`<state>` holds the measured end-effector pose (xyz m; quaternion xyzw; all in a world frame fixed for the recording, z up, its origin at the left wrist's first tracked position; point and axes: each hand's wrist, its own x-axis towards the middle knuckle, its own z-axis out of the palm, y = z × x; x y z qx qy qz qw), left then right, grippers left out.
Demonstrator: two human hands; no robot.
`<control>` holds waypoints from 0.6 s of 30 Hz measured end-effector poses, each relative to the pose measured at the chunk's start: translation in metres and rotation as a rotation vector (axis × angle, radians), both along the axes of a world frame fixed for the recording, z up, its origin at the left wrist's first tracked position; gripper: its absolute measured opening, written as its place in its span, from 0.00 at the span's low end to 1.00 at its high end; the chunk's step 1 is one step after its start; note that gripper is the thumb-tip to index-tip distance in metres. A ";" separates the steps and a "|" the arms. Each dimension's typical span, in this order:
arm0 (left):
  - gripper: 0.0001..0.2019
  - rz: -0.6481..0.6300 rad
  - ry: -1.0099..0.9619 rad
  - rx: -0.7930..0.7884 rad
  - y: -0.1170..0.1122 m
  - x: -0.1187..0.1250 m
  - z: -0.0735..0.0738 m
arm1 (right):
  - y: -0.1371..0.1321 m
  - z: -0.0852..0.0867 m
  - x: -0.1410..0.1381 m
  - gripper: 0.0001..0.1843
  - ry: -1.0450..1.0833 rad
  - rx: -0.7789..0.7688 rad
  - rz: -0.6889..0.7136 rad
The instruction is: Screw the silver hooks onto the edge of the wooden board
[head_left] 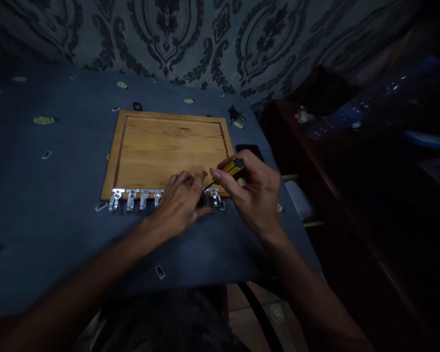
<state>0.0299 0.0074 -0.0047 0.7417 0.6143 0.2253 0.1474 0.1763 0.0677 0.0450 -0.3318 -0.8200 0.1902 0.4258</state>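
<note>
A framed wooden board (168,146) lies flat on the cloth-covered table. Along its near edge runs a metal hook rail (131,194) with several silver hooks that hang over the edge. My left hand (181,198) grips the rail toward its right end, fingers on the board and thumb below, hiding part of the rail. In my right hand (254,188) is a yellow and black screwdriver (231,169), tilted, its shaft pointing down and left. The tip meets the rail close to my left fingers; the screw there is too small to make out.
Beyond the board's right corner lie a small black object (236,114) and a dark phone-like slab (250,150). A dark square piece (137,106) sits behind the board. To the right, a plastic bottle (346,115) lies on a dark reddish surface (297,120). Patterned fabric (220,44) borders the table's far side.
</note>
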 end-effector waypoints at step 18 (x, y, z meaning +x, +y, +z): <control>0.30 0.009 -0.023 -0.037 -0.001 0.000 0.004 | 0.009 -0.006 0.013 0.09 0.013 -0.165 0.148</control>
